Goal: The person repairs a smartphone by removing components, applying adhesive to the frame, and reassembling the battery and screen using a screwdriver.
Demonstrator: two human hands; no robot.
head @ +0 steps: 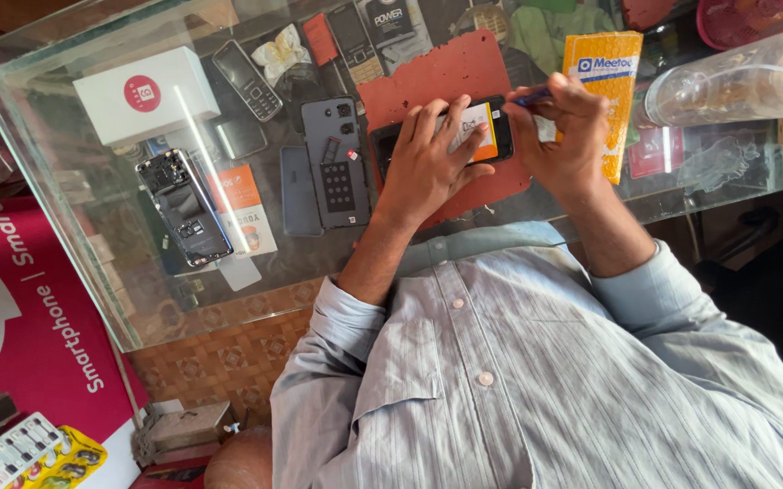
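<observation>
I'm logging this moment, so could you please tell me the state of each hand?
Left hand: open, fingers spread flat on the opened phone.
Right hand: closed on a small dark tool.

From my remote seat this reads as a small phone repair shop. I see a clear glass counter top (66,226) strewn with handsets: an opened black smartphone with its insides bare (183,206), a grey detached back cover (337,163), 2 old keypad phones (247,80) and a white square phone box (145,95). A red rubber work mat (450,72) lies on the glass, and a red smartphone advertising banner (20,317) hangs below the counter beside a tray of small parts (20,453).
</observation>
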